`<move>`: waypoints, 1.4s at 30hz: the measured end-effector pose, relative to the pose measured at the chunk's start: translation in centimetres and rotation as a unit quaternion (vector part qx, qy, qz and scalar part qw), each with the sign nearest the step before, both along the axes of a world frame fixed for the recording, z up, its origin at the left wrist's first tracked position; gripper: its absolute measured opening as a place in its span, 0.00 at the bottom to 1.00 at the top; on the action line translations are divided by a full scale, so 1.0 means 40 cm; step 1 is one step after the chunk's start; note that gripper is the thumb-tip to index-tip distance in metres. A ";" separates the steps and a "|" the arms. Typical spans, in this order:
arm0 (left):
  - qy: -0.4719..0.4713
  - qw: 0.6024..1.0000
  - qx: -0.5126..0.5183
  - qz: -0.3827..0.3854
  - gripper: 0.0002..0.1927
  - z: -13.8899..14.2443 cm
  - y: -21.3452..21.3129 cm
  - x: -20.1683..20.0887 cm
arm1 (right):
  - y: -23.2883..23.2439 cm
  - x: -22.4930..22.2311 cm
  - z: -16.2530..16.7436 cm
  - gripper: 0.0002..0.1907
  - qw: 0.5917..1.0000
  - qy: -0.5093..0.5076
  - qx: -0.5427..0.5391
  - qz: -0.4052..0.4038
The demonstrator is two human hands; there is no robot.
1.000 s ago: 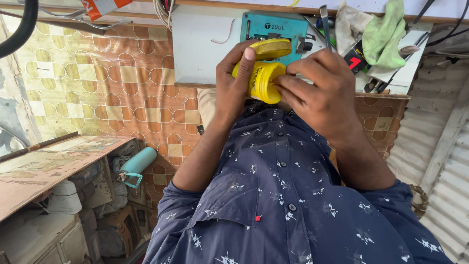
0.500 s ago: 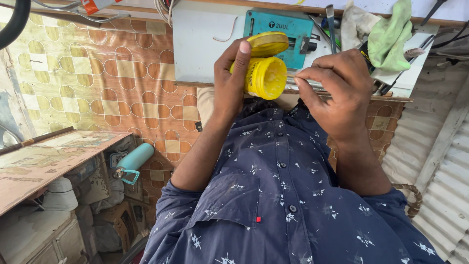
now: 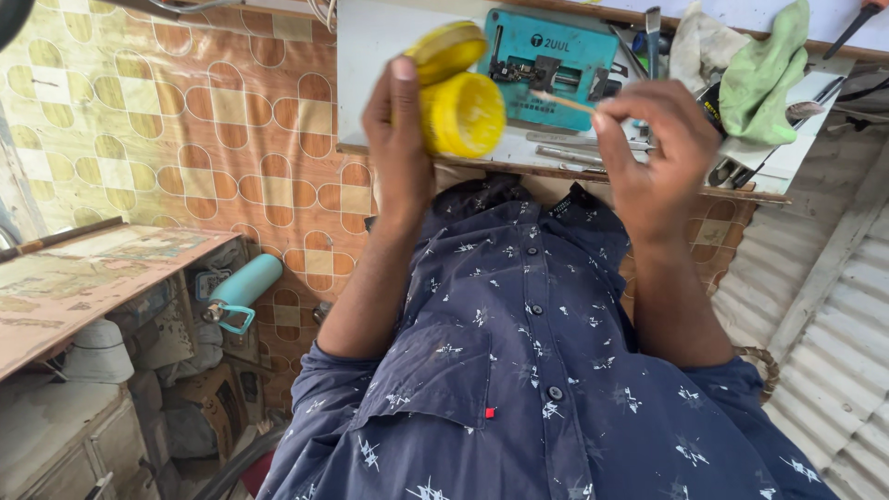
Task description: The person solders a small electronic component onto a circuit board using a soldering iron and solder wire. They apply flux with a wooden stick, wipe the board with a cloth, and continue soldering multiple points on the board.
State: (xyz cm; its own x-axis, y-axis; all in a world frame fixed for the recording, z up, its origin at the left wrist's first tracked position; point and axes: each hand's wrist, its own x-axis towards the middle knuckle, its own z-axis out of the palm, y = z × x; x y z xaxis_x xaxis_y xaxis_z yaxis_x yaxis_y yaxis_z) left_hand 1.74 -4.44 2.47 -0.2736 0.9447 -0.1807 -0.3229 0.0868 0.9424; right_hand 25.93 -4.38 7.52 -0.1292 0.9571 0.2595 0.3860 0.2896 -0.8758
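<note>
My left hand (image 3: 398,148) grips a small round yellow tub (image 3: 463,113) with its yellow lid (image 3: 446,48) held open beside it, the mouth of the tub facing me. My right hand (image 3: 653,157) pinches a thin wooden stick (image 3: 560,100) between thumb and fingers, its tip pointing left toward the tub and a short way clear of it. Both hands hover over the near edge of a white worktop (image 3: 380,56). Behind the stick a teal metal clamping fixture (image 3: 551,60) lies on that worktop.
A green cloth (image 3: 764,79) and a grey rag (image 3: 694,46) sit on the worktop's right end with several hand tools (image 3: 653,37). A teal bottle (image 3: 243,289) lies in the clutter at lower left beside a wooden board (image 3: 83,278). Corrugated metal sheet (image 3: 833,352) stands on the right.
My right hand has come off the yellow tub and drawn away to the right, now holding the thin stick. The lid stands open in my left hand, and both hands have risen slightly.
</note>
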 end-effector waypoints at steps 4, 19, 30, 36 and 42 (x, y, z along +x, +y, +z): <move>-0.023 0.997 0.046 0.063 0.28 -0.015 -0.016 -0.060 | 0.019 -0.011 -0.110 0.05 0.999 0.028 -0.029 -0.016; 0.110 0.989 0.091 0.033 0.28 -0.038 -0.021 -0.070 | 0.012 -0.017 -0.139 0.06 0.999 -0.026 -0.006 -0.033; 0.125 0.988 0.094 0.015 0.28 -0.025 -0.023 -0.070 | 0.013 -0.018 -0.141 0.06 0.998 -0.055 0.002 -0.033; 0.146 0.986 0.077 0.006 0.29 -0.022 -0.028 -0.075 | 0.014 -0.014 -0.146 0.05 0.998 -0.052 0.000 -0.030; 0.151 0.985 0.084 0.006 0.28 -0.018 -0.026 -0.074 | 0.013 -0.011 -0.145 0.06 0.998 -0.057 0.002 -0.025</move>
State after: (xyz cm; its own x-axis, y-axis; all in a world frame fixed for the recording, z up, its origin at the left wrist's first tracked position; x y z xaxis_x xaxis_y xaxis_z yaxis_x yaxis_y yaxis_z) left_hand -1.24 -5.47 1.75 -0.3012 0.9510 0.0699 -0.0254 -0.0813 0.9964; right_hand 25.47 -3.85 1.72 -0.1094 0.9620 0.2500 0.4975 0.2708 -0.8241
